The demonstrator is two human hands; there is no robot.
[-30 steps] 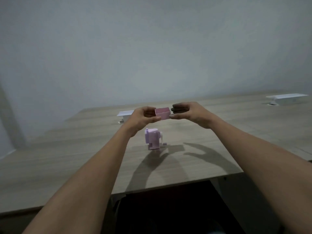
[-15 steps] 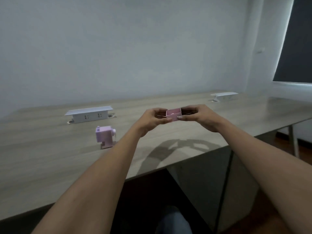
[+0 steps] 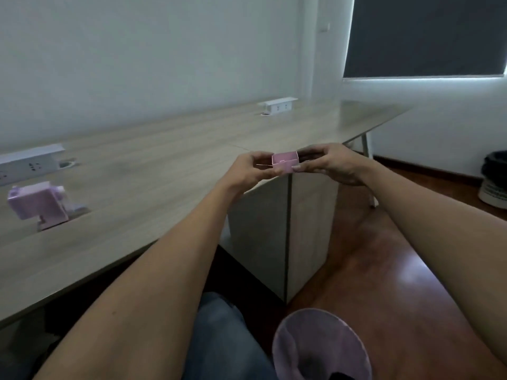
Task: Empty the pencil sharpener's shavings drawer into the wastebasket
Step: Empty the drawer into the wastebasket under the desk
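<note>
Hands: left hand (image 3: 248,170) and right hand (image 3: 333,164) together pinch the pink shavings drawer (image 3: 285,162) by its ends, open side up, level, in the air past the tabletop (image 3: 153,171) edge.
Change: the view has swung right since a second ago; the pink pencil sharpener (image 3: 37,204), then directly below the drawer, now stands far left on the tabletop.
Wastebasket: a dark-lined bin (image 3: 495,179) on the floor at far right, well apart from the drawer; probably the target.
Foreground: a purple slipper (image 3: 321,346) on the wooden floor.
Meaning: drawer is out and being carried; tipping not yet done.
</note>
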